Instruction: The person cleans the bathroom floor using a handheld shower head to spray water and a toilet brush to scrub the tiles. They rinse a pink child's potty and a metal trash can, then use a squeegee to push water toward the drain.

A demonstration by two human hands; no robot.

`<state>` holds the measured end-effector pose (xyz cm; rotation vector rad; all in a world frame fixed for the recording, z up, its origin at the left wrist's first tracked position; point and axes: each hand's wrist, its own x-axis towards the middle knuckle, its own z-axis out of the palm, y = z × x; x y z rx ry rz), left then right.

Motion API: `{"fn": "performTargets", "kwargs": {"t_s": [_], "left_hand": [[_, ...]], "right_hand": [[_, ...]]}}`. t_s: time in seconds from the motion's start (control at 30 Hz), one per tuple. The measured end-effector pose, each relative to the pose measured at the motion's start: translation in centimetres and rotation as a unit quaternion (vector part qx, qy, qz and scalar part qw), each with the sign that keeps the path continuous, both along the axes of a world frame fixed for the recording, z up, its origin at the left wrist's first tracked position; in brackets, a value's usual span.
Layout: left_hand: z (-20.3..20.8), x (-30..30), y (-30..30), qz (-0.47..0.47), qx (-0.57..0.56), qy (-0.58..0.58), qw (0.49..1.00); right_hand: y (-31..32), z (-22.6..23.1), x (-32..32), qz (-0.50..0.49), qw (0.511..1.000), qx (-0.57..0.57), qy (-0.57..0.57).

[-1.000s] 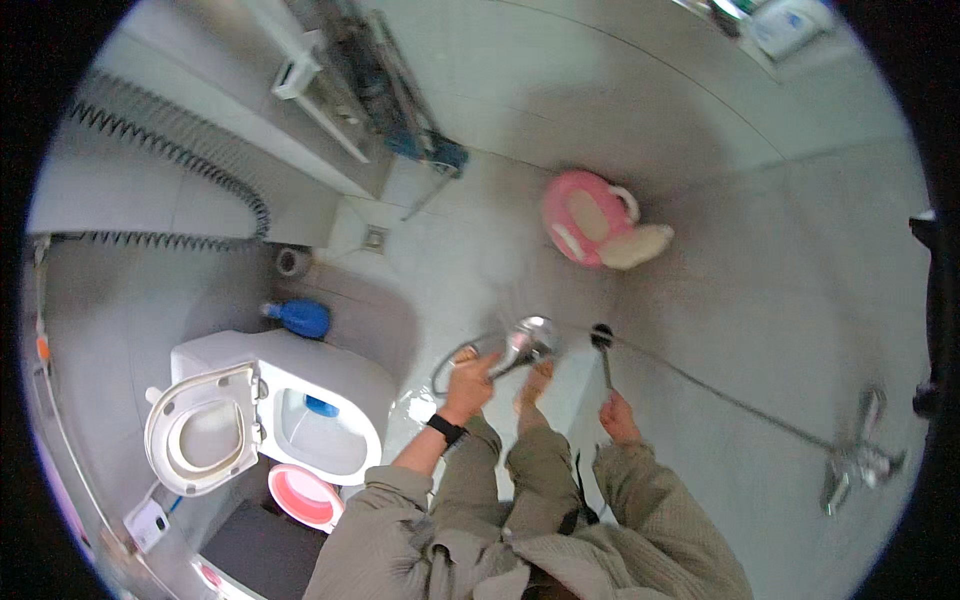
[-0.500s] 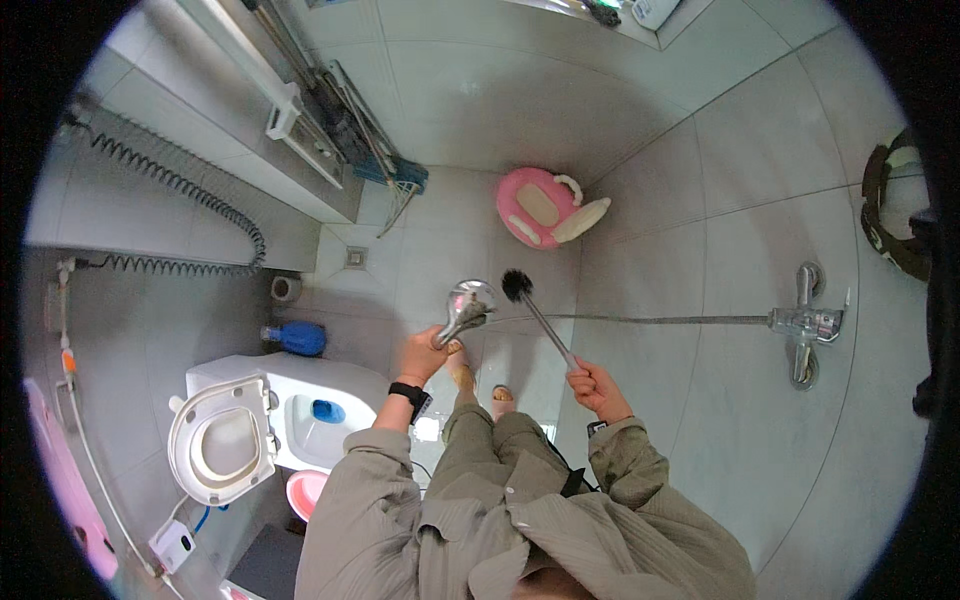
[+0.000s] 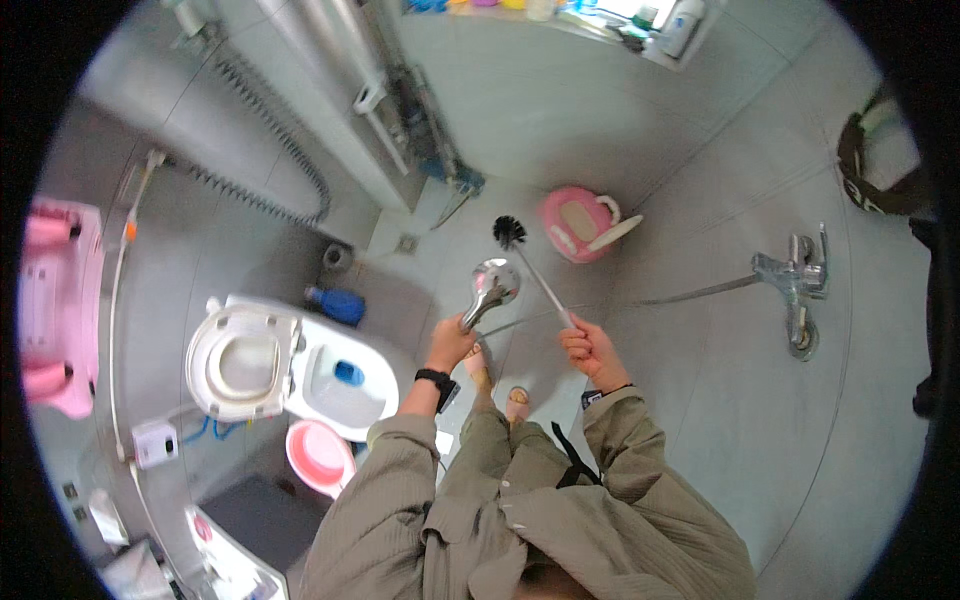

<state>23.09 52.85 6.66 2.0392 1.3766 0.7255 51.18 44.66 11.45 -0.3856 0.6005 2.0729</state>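
The brush gripped by the right hand could, if it slips, hit the far pink seat (left hand clasps the shower head).

My right hand has come forward, and the black bristled head of the brush, which a second ago stood just ahead of those fingers and to the right of the shower head, now sits farther ahead of them and leftward, past the shower head's far edge. The hose loop that showed left of my left hand has gone from there, and well left of those fingers a pink plastic piece has come more fully into view.
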Motion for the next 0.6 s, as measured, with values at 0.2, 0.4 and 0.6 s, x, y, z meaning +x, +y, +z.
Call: {"fn": "performTargets", "kwargs": {"t_s": [0.2, 0.4, 0.6], "left_hand": [[-0.2, -0.6, -6.3, -0.051, -0.061, 0.045, 0.996], [-2.3, -0.9, -11.0, -0.036, -0.082, 0.042, 0.995], [-5.3, -6.9, -13.1, 0.008, -0.117, 0.053, 0.992]], "right_hand": [[-4.7, -0.2, 0.0, -0.021, 0.997, -0.031, -0.065], [-12.2, 1.6, 0.9, -0.071, 0.979, -0.029, -0.191], [-20.1, 4.2, -2.2, -0.076, 0.953, 0.023, -0.291]]}}
